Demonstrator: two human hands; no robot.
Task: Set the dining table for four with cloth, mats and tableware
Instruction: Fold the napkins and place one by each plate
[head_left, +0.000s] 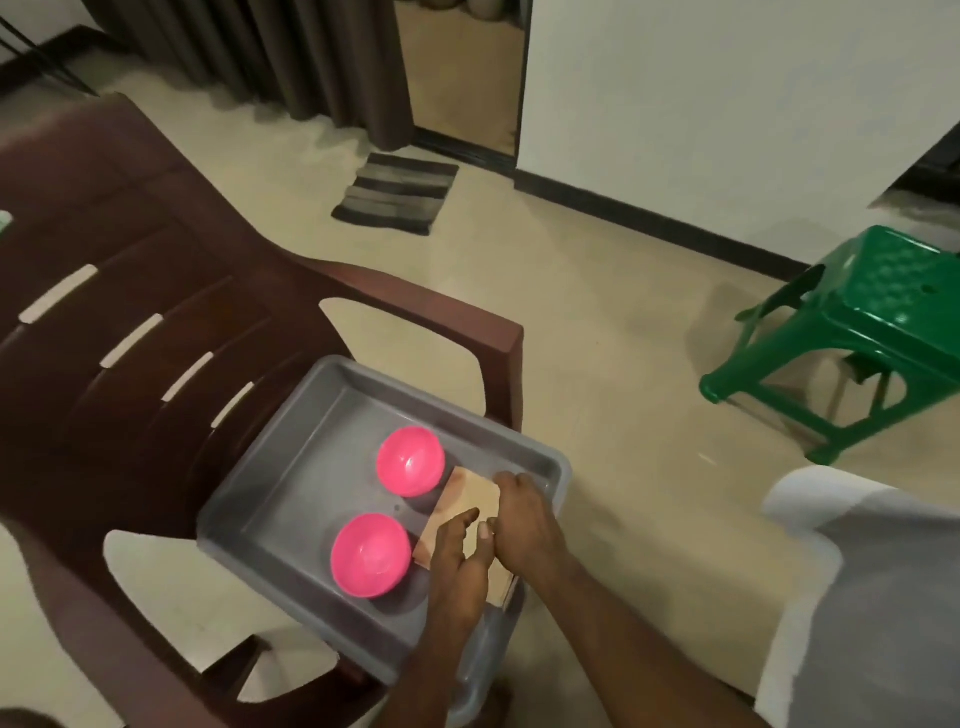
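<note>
- Grey plastic tray, rectangular with raised walls and rounded corners, sits on the seat of a dark brown moulded plastic armchair with slotted backrest, seen from the head camera.
- Two glossy pink plastic bowls, round and shallow, stand upright inside the tray: the far bowl and the near bowl, close together but apart.
- Stack of flat tan rectangular mats, smooth-faced, lies in the tray's right side, just beside both bowls.
- Left hand reaches in from below, fingers extended forward over the stack, thumb raised toward the right hand; it touches the mats' near part, though how firmly it holds them cannot be told.
- Right hand is knuckles-up at the stack's right edge, fingers curled down around that edge, gripping the mats against the tray's wall.
- Both forearms are bare and converge over the tray's near corner.
- Green plastic stool with perforated top stands well apart on pale floor tiles; a striped grey woven doormat lies by a doorway beside dark pleated curtains.
</note>
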